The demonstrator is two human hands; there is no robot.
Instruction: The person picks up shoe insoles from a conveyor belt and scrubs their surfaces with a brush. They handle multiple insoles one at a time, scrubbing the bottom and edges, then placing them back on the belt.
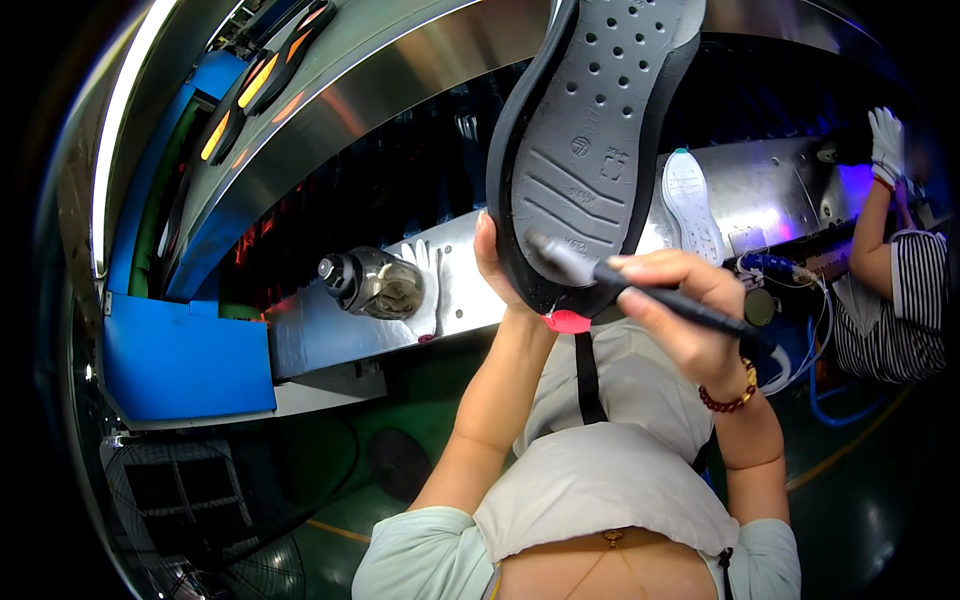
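Note:
A grey shoe sole [590, 130] with a raised black rim and a pink heel tab is held up in front of me, its inner face turned my way. My left hand [493, 262] grips it by the heel end, thumb along the left edge. In my right hand [690, 305] is a brush [680, 308] with a black handle and pale bristles. Its bristles rest at the heel area of the sole's inner face. Part of the left hand's fingers is hidden behind the sole.
Beyond the sole runs a metal ledge [465, 290] with a dark jar [378, 284], a white glove [426, 290] and a white sole [690, 205]. Several orange-and-black soles [262, 80] lie on the conveyor at the upper left. A gloved co-worker's hand [886, 145] is at the far right.

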